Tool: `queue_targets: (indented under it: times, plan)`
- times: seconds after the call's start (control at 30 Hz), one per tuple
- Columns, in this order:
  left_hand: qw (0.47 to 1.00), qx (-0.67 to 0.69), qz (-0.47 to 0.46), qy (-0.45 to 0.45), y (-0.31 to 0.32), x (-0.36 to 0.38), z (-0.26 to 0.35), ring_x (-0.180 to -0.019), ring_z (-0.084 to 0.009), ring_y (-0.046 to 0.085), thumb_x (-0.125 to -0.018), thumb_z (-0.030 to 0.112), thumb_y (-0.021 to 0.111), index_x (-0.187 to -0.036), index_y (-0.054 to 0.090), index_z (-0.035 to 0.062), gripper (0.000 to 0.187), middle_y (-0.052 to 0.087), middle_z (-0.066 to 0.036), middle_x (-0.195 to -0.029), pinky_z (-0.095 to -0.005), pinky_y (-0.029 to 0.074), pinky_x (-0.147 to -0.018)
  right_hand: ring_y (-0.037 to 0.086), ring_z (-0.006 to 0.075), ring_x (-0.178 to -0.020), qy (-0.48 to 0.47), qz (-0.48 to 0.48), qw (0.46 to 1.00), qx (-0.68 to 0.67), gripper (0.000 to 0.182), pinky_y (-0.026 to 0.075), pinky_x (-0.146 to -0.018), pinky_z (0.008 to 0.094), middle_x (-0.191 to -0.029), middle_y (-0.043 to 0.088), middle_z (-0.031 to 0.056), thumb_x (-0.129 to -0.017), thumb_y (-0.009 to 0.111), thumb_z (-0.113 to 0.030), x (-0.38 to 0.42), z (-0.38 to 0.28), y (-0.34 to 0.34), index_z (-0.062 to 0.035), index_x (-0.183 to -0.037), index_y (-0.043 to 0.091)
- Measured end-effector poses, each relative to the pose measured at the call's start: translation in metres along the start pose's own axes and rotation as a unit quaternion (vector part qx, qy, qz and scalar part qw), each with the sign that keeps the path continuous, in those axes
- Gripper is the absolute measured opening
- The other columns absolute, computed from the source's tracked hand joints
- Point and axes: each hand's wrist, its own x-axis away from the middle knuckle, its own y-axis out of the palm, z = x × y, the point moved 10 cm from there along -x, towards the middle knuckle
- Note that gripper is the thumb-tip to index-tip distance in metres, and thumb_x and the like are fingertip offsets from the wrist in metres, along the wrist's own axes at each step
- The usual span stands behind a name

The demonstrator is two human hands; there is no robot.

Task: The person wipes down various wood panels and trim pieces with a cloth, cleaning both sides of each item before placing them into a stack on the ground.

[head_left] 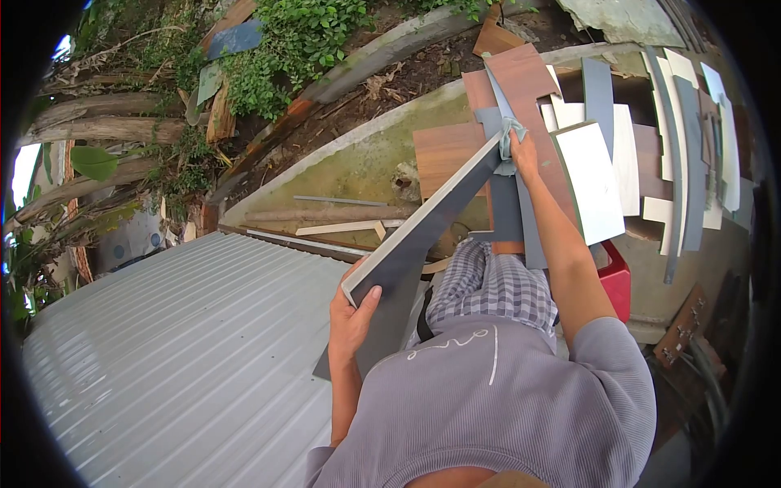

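Note:
A long dark grey board (431,213) with a pale edge is held tilted in front of my body. My left hand (353,319) grips its near lower end, thumb on the dark face and fingers behind. At the far upper end, my right hand (522,154) is closed round a light blue-green cloth (506,146), which is pressed against the board. Beneath and beyond my right hand lie brown wood-grain panels (443,154) and dark grey strips. A white panel (592,183) sits just right of my right forearm.
Corrugated metal sheeting (187,350) spreads on the left. Several white, grey and brown boards (691,154) lie at the right. A red plastic object (616,283) stands beside my right leg. Plants (285,49) and a concrete kerb (382,57) are beyond, with wood strips (342,229) nearer.

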Motion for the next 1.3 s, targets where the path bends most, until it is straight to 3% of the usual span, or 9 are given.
queue_targets:
  times: [0.3, 0.37, 0.43, 0.7, 0.9, 1.07, 1.13, 1.17, 1.3]
  plan:
    - [0.998, 0.031, 0.04, -0.04, -0.012, -0.003, -0.023, -0.102, -0.0164, 0.049, -0.081, 0.018, 0.061, -0.12, 0.044, -0.0035, 0.048, 0.053, -0.011, -0.111, -0.0286, 0.037, -0.089, 0.053, 0.0289, -0.096, 0.191, -0.004, 0.949, -0.25, 0.044, 0.042, -0.081, 0.0377, -0.108, 0.054, 0.0154, -0.088, 0.045, -0.033, 0.073, 0.049, 0.05, 0.0009, -0.115, 0.044]
    - [0.998, 0.033, 0.041, -0.04, -0.012, -0.004, -0.022, -0.101, -0.0161, 0.049, -0.081, 0.017, 0.061, -0.12, 0.044, -0.0034, 0.047, 0.053, -0.011, -0.111, -0.0285, 0.038, -0.089, 0.053, 0.0268, -0.093, 0.435, -0.088, 0.79, -0.423, 0.038, 0.043, -0.078, 0.0409, -0.108, 0.053, 0.0104, -0.091, 0.042, -0.034, 0.134, 0.036, 0.075, -0.0052, -0.115, 0.044]
    - [0.997, 0.034, 0.047, -0.042, -0.013, -0.003, -0.021, -0.101, -0.0157, 0.049, -0.082, 0.017, 0.061, -0.12, 0.044, -0.0033, 0.046, 0.053, -0.011, -0.11, -0.0284, 0.038, -0.089, 0.053, 0.0246, -0.09, 0.462, -0.143, 0.684, -0.547, 0.033, 0.045, -0.076, 0.0419, -0.107, 0.053, 0.0082, -0.093, 0.038, -0.036, 0.172, 0.008, 0.098, -0.0098, -0.113, 0.045]
    - [0.995, 0.072, 0.059, -0.022, -0.012, -0.006, -0.022, -0.096, -0.0132, 0.051, -0.083, 0.014, 0.059, -0.113, 0.047, -0.0032, 0.037, 0.055, -0.008, -0.106, -0.027, 0.04, -0.085, 0.057, 0.023, -0.086, 0.542, -0.436, 0.423, -0.582, 0.028, 0.052, -0.073, 0.0361, -0.095, 0.055, 0.0103, -0.095, 0.034, -0.027, 0.329, -0.178, 0.055, -0.0039, -0.102, 0.048]
    - [0.996, 0.077, 0.04, -0.016, -0.01, -0.009, -0.018, -0.093, -0.0129, 0.051, -0.084, 0.015, 0.059, -0.113, 0.047, -0.0034, 0.036, 0.056, -0.008, -0.103, -0.0257, 0.04, -0.082, 0.059, 0.0249, -0.089, 0.523, -0.541, 0.324, -0.574, 0.033, 0.052, -0.074, 0.0354, -0.101, 0.057, 0.0152, -0.093, 0.037, -0.028, 0.358, -0.231, 0.009, -0.0009, -0.108, 0.049]
    - [0.998, 0.049, 0.038, -0.004, -0.01, -0.01, -0.012, -0.092, -0.0123, 0.051, -0.084, 0.016, 0.058, -0.113, 0.047, -0.0033, 0.036, 0.056, -0.008, -0.102, -0.0252, 0.04, -0.082, 0.06, 0.0221, -0.084, 0.409, -0.576, 0.511, -0.49, 0.027, 0.051, -0.071, 0.0331, -0.097, 0.058, 0.0101, -0.092, 0.041, -0.024, 0.323, -0.221, -0.031, -0.0031, -0.106, 0.051]
    - [0.998, 0.046, 0.034, -0.003, -0.011, -0.011, -0.013, -0.092, -0.0122, 0.051, -0.084, 0.016, 0.058, -0.114, 0.047, -0.0032, 0.037, 0.057, -0.008, -0.102, -0.0252, 0.04, -0.082, 0.059, 0.0191, -0.085, 0.118, -0.49, 0.785, -0.36, 0.023, 0.047, -0.073, 0.0316, -0.094, 0.058, 0.0096, -0.089, 0.045, -0.021, 0.256, -0.226, -0.057, -0.0038, -0.103, 0.053]
    - [0.998, 0.053, 0.031, -0.006, -0.011, -0.011, -0.015, -0.092, -0.0122, 0.051, -0.084, 0.016, 0.058, -0.115, 0.047, -0.0031, 0.038, 0.057, -0.008, -0.102, -0.0252, 0.04, -0.082, 0.058, 0.0198, -0.085, 0.055, -0.458, 0.844, -0.275, 0.022, 0.046, -0.074, 0.0316, -0.094, 0.057, 0.0104, -0.086, 0.046, -0.019, 0.236, -0.228, -0.071, -0.0038, -0.101, 0.053]
    - [0.998, 0.055, 0.026, 0.004, -0.009, -0.01, -0.012, -0.092, -0.0122, 0.051, -0.084, 0.015, 0.058, -0.117, 0.046, -0.003, 0.039, 0.057, -0.008, -0.102, -0.0254, 0.04, -0.082, 0.056, 0.0247, -0.083, -0.18, -0.252, 0.945, -0.106, 0.023, 0.044, -0.075, 0.0332, -0.097, 0.052, 0.0138, -0.079, 0.053, -0.015, 0.187, -0.265, -0.124, -0.0032, -0.098, 0.053]
